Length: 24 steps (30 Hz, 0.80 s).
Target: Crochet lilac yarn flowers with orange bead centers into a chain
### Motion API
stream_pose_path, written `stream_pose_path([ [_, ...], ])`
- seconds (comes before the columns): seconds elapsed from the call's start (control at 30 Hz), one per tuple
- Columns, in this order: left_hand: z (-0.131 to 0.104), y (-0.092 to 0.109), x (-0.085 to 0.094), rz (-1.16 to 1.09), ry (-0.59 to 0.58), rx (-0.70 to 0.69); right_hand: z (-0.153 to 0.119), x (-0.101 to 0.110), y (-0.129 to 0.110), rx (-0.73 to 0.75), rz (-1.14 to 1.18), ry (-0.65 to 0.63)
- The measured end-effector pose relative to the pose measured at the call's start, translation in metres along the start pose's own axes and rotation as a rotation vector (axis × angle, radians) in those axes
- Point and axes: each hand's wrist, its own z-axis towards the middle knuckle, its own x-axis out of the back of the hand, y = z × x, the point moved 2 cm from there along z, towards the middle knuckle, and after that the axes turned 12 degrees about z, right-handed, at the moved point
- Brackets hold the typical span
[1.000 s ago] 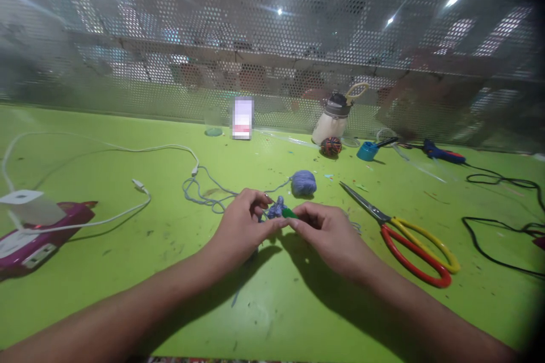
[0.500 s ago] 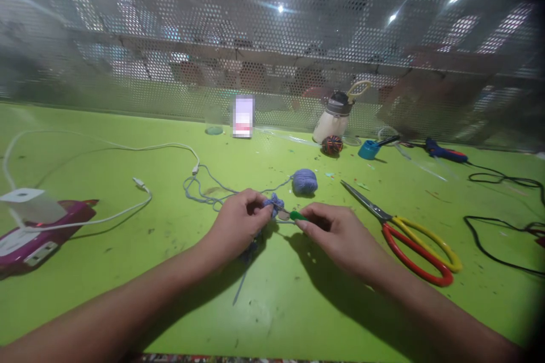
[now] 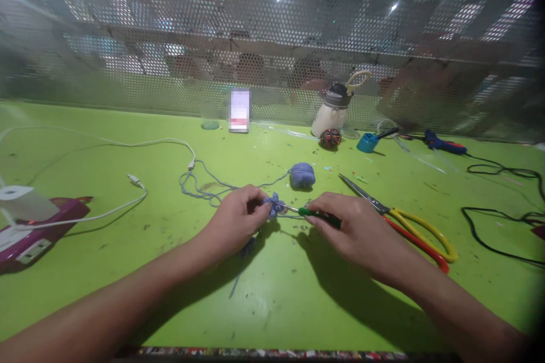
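The work lies on a bright green table [image 3: 272,300], scuffed and speckled with small dark marks and bits of scrap; along its far edge stands a perforated metal screen [image 3: 272,39], with glints of ceiling lights and a dim room showing through the holes. Near the middle of the table the left hand [image 3: 238,221] has its fingers closed in a pinch on a small piece of blue crochet work [image 3: 273,205]; just beside it the right hand [image 3: 357,229] is closed around a green-handled crochet hook [image 3: 304,211], whose metal tip reaches into the blue piece; both hands hover low over the surface, casting shadows toward the near edge. A strand runs from the work back to a ball of blue yarn [image 3: 302,175], with loose loops of the same yarn [image 3: 200,188] lying to its left. To the right lie scissors with red and yellow handles [image 3: 409,227], blades pointing toward the ball; black cables [image 3: 502,221] trail at the far right. On the left sit a magenta device [image 3: 29,238] with a white block on it and a white cable [image 3: 128,144] curving across the green. By the screen stand a cream bottle with a dark lid [image 3: 330,113], a small multicoloured yarn ball [image 3: 331,138], a blue cup-like holder [image 3: 367,142] and a blue glue gun [image 3: 443,144].
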Motion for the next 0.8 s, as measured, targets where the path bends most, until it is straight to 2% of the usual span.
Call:
stream_pose_path([
  [0.27, -0.0005, 0.0013, 0.0007, 0.118, 0.035, -0.045, -0.0008, -0.0044, -0.0037, 0.026, -0.084, -0.025],
  [0.47, -0.0005, 0.0053, 0.0024, 0.188, 0.048, -0.101, -0.0062, -0.0041, -0.009, 0.067, -0.27, 0.027],
  [0.63, 0.0, 0.0046, 0.0025, 0.088, 0.011, -0.061, -0.0071, 0.002, -0.0074, 0.084, -0.2, 0.017],
  [0.8, -0.0033, 0.0014, -0.0025, -0.147, -0.055, 0.051, -0.0047, 0.0041, -0.0014, 0.065, -0.052, 0.009],
])
